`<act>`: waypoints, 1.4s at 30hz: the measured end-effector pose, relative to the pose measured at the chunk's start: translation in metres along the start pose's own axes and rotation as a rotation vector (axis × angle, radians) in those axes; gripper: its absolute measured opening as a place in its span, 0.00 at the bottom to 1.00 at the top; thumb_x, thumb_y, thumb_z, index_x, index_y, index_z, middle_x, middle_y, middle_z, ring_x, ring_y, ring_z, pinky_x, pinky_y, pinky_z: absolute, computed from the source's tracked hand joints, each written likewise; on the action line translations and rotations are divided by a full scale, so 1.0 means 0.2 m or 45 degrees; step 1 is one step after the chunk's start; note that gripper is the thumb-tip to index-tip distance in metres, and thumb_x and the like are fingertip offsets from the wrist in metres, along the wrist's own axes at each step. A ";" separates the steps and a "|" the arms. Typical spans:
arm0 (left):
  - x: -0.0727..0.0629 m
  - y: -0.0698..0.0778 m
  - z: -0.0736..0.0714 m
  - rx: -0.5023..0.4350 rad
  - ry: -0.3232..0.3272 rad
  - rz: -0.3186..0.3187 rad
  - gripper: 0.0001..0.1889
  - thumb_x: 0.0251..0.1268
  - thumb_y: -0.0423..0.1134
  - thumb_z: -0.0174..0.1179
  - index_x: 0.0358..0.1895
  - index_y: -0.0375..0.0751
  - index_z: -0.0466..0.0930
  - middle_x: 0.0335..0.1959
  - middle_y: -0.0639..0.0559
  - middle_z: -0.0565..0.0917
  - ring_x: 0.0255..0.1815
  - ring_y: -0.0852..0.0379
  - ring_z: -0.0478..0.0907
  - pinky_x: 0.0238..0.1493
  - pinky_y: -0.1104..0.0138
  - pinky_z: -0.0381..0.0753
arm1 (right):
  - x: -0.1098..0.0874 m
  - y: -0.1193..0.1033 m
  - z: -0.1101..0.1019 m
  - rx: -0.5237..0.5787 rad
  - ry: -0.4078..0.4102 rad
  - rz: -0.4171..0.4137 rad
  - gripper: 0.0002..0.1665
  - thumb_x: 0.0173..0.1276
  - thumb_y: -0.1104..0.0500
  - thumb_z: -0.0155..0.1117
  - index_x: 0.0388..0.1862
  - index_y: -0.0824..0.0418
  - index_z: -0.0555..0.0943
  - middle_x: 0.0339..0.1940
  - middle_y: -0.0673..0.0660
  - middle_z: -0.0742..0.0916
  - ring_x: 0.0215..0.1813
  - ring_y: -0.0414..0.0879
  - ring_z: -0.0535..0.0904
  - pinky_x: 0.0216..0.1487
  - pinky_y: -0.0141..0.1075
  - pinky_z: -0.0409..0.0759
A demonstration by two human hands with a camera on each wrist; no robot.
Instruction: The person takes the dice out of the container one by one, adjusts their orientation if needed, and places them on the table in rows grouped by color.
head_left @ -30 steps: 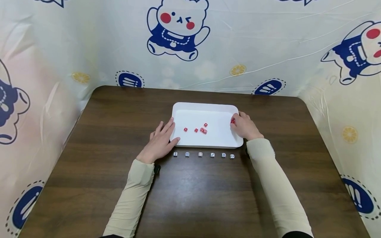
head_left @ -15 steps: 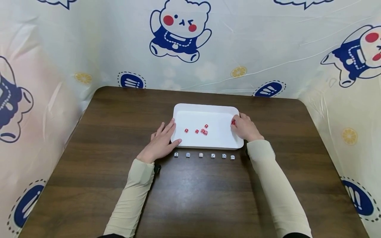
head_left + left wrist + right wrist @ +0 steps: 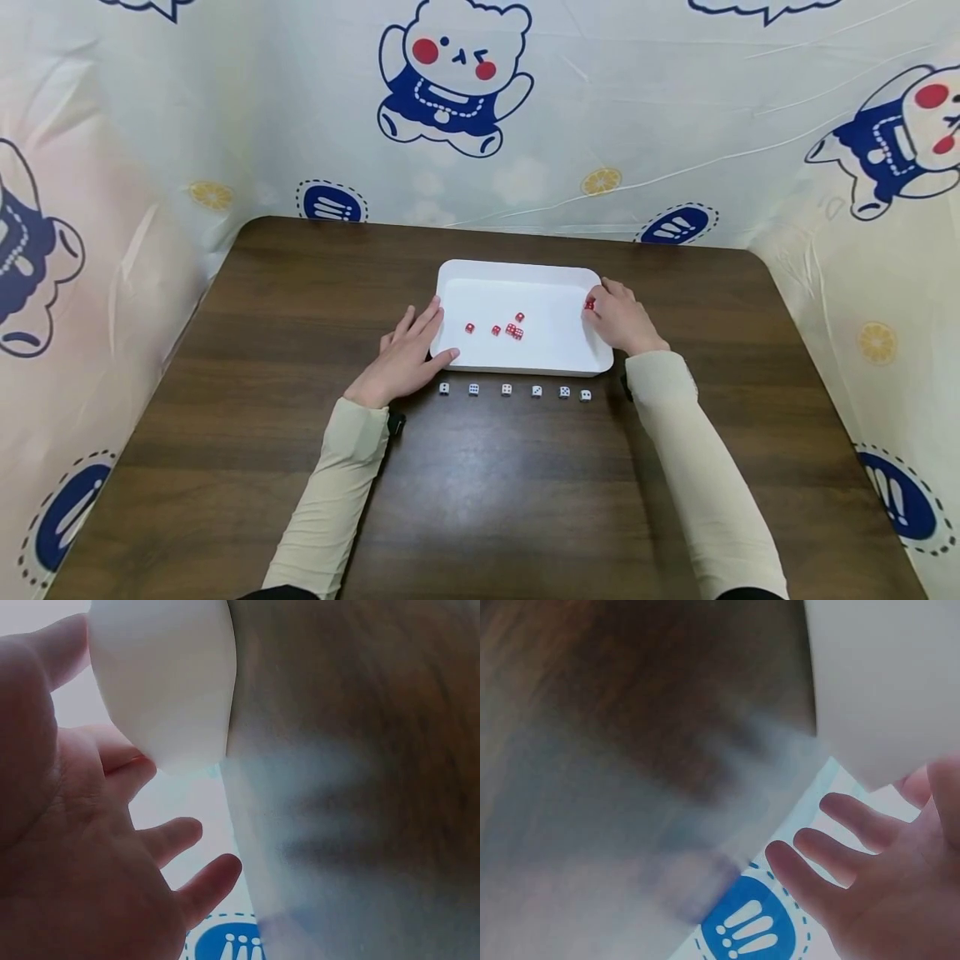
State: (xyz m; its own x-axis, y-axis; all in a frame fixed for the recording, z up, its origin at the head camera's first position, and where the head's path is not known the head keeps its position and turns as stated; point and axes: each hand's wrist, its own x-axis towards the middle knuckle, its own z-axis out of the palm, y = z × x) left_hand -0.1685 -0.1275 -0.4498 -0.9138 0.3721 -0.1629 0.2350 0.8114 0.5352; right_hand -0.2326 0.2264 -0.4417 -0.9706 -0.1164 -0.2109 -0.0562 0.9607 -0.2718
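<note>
A white tray (image 3: 480,354) lies on the dark wooden table, with several red dice (image 3: 513,331) scattered inside it. My left hand (image 3: 401,358) rests at the tray's left end, fingers fairly straight against the side and thumb over the front corner. In the left wrist view its fingers (image 3: 172,840) spread past the tray's wall. My right hand (image 3: 621,321) reaches over the tray's right end and pinches a red die (image 3: 589,305) between thumb and index finger. The right wrist view shows its other fingers (image 3: 817,862) extended outside the tray; the pinching fingertips are hidden there.
Several white dice (image 3: 506,389) stand in a row on the table (image 3: 487,500) just in front of the tray. A printed cloth (image 3: 300,92) with bear drawings hangs behind the table and along both sides.
My right hand has shifted very slightly away and to the right, the red die moving with it. The left hand stays at the tray; the head view has tilted a little.
</note>
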 end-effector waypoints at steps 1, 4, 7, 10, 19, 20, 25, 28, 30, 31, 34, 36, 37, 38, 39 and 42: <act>0.00 0.00 0.00 -0.003 -0.002 -0.001 0.41 0.71 0.61 0.47 0.78 0.45 0.44 0.81 0.58 0.37 0.80 0.39 0.33 0.69 0.34 0.44 | 0.00 0.00 0.00 0.000 0.005 -0.002 0.18 0.73 0.55 0.52 0.56 0.63 0.74 0.76 0.70 0.60 0.76 0.69 0.52 0.69 0.66 0.56; 0.00 0.00 0.00 -0.008 0.001 -0.003 0.41 0.71 0.61 0.47 0.78 0.44 0.45 0.81 0.58 0.37 0.80 0.39 0.33 0.69 0.34 0.45 | -0.01 -0.01 -0.01 -0.004 0.029 -0.012 0.18 0.73 0.55 0.54 0.56 0.64 0.75 0.76 0.70 0.60 0.76 0.69 0.50 0.69 0.66 0.55; 0.00 0.00 0.00 -0.005 0.003 -0.004 0.41 0.70 0.61 0.47 0.78 0.44 0.45 0.81 0.57 0.37 0.80 0.39 0.33 0.69 0.34 0.45 | -0.02 -0.02 -0.02 -0.001 0.048 -0.024 0.18 0.73 0.56 0.55 0.55 0.65 0.75 0.77 0.69 0.59 0.77 0.69 0.49 0.70 0.65 0.54; 0.00 0.00 0.00 -0.005 -0.001 -0.004 0.41 0.70 0.61 0.48 0.78 0.44 0.45 0.81 0.57 0.37 0.80 0.39 0.33 0.68 0.33 0.45 | -0.03 -0.03 -0.04 0.004 0.063 -0.029 0.18 0.72 0.56 0.56 0.54 0.66 0.75 0.77 0.69 0.58 0.78 0.68 0.47 0.70 0.65 0.53; -0.01 -0.02 0.01 -0.010 0.006 0.014 0.36 0.75 0.58 0.42 0.78 0.47 0.46 0.81 0.59 0.37 0.80 0.40 0.33 0.69 0.33 0.44 | -0.07 -0.08 -0.07 0.004 0.124 -0.055 0.17 0.71 0.57 0.57 0.51 0.68 0.77 0.78 0.68 0.57 0.78 0.67 0.46 0.71 0.65 0.52; -0.01 -0.02 0.01 -0.008 0.008 0.017 0.35 0.75 0.57 0.41 0.78 0.47 0.46 0.80 0.59 0.37 0.80 0.40 0.33 0.69 0.33 0.44 | -0.07 -0.09 -0.08 0.005 0.130 -0.058 0.17 0.71 0.57 0.58 0.51 0.68 0.77 0.78 0.68 0.57 0.79 0.66 0.46 0.71 0.65 0.52; -0.01 -0.03 -0.01 0.001 0.011 0.026 0.32 0.76 0.54 0.41 0.78 0.48 0.47 0.80 0.59 0.38 0.81 0.41 0.32 0.69 0.34 0.43 | -0.11 -0.13 -0.12 0.011 0.169 -0.081 0.16 0.70 0.56 0.59 0.49 0.67 0.78 0.78 0.67 0.58 0.79 0.65 0.46 0.72 0.64 0.51; 0.00 -0.03 -0.01 -0.006 0.022 0.045 0.32 0.76 0.54 0.41 0.78 0.48 0.48 0.80 0.59 0.40 0.81 0.42 0.32 0.70 0.34 0.43 | -0.14 -0.15 -0.14 0.021 0.201 -0.104 0.14 0.69 0.56 0.60 0.46 0.66 0.79 0.77 0.67 0.59 0.79 0.64 0.46 0.73 0.63 0.50; 0.00 -0.03 -0.02 -0.016 0.026 0.057 0.32 0.76 0.54 0.42 0.77 0.48 0.49 0.80 0.59 0.41 0.81 0.42 0.33 0.70 0.35 0.43 | -0.15 -0.17 -0.15 0.029 0.221 -0.120 0.13 0.68 0.56 0.61 0.44 0.66 0.79 0.77 0.66 0.60 0.79 0.64 0.46 0.73 0.63 0.50; 0.01 -0.03 -0.02 -0.023 0.027 0.062 0.32 0.76 0.54 0.42 0.77 0.47 0.49 0.80 0.59 0.41 0.81 0.42 0.33 0.70 0.35 0.43 | -0.16 -0.18 -0.15 0.033 0.231 -0.129 0.13 0.68 0.56 0.61 0.43 0.66 0.80 0.77 0.66 0.61 0.79 0.63 0.47 0.73 0.62 0.50; 0.01 -0.03 -0.02 -0.037 0.022 0.064 0.31 0.76 0.54 0.41 0.77 0.48 0.50 0.80 0.59 0.42 0.81 0.42 0.33 0.70 0.36 0.43 | -0.17 -0.21 -0.15 0.036 0.259 -0.159 0.12 0.66 0.56 0.63 0.40 0.64 0.81 0.77 0.65 0.62 0.79 0.63 0.48 0.73 0.63 0.51; 0.01 -0.03 -0.02 -0.041 0.016 0.060 0.31 0.76 0.54 0.41 0.77 0.48 0.50 0.80 0.59 0.41 0.81 0.42 0.34 0.70 0.35 0.43 | -0.19 -0.23 -0.14 0.036 0.277 -0.182 0.11 0.64 0.56 0.65 0.38 0.64 0.82 0.76 0.65 0.63 0.79 0.62 0.49 0.72 0.63 0.53; 0.01 -0.03 -0.02 -0.046 0.013 0.059 0.31 0.76 0.53 0.41 0.77 0.48 0.49 0.80 0.59 0.41 0.81 0.42 0.34 0.70 0.35 0.43 | -0.19 -0.24 -0.14 0.037 0.289 -0.198 0.11 0.63 0.56 0.65 0.38 0.63 0.82 0.76 0.65 0.64 0.79 0.62 0.50 0.72 0.63 0.54; 0.01 -0.03 -0.02 -0.046 0.010 0.057 0.31 0.77 0.53 0.41 0.77 0.48 0.49 0.80 0.59 0.41 0.81 0.42 0.34 0.70 0.35 0.43 | -0.20 -0.26 -0.14 0.039 0.299 -0.215 0.10 0.63 0.56 0.66 0.37 0.63 0.82 0.76 0.65 0.64 0.78 0.62 0.51 0.71 0.64 0.54; 0.00 -0.03 -0.02 -0.051 0.007 0.054 0.31 0.77 0.53 0.41 0.77 0.48 0.49 0.80 0.59 0.40 0.81 0.42 0.34 0.70 0.34 0.42 | -0.21 -0.27 -0.14 0.041 0.310 -0.233 0.10 0.62 0.56 0.66 0.36 0.62 0.83 0.75 0.64 0.65 0.78 0.62 0.52 0.71 0.63 0.55; 0.00 -0.03 -0.02 -0.061 0.002 0.046 0.31 0.77 0.53 0.41 0.78 0.48 0.48 0.80 0.59 0.40 0.81 0.42 0.33 0.70 0.34 0.43 | -0.24 -0.31 -0.13 0.053 0.330 -0.295 0.09 0.62 0.56 0.66 0.33 0.61 0.83 0.75 0.64 0.66 0.78 0.62 0.53 0.70 0.63 0.57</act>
State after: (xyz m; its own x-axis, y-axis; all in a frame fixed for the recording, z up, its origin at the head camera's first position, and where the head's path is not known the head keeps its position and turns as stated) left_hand -0.1705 -0.1339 -0.4500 -0.9056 0.3998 -0.1418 0.2514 0.7750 0.5798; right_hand -0.1892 0.1777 -0.3910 -0.9606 -0.2572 0.1049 -0.2776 0.9045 -0.3238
